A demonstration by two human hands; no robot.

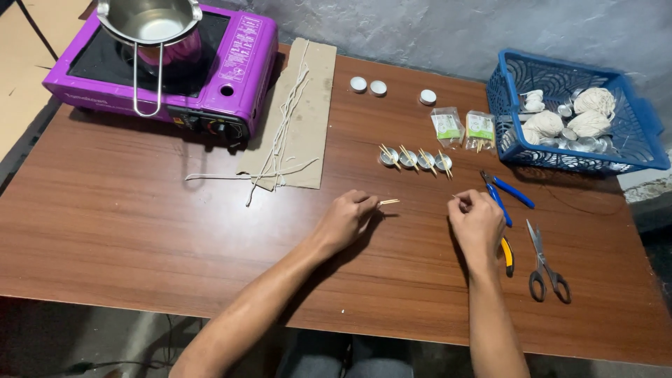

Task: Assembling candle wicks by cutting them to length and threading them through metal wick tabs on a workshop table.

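- toothpicks, a small pale bundle, stick out of the left hand; its grip is closed on them, just above the counter.
- right hand has its grip pinched shut on a thin wick piece, barely visible.
- pliers with blue handles and scissors lie just right of the right hand.
- four small metal cups sit in a row beyond the hands, each with sticks laid across its top.
- blue basket at the far right holds balls of white string and more metal cups.
- purple stove at the far left carries a steel pot.
- cardboard sheet beside the stove bears loose white strings.
- grey wall behind the brown wooden counter.
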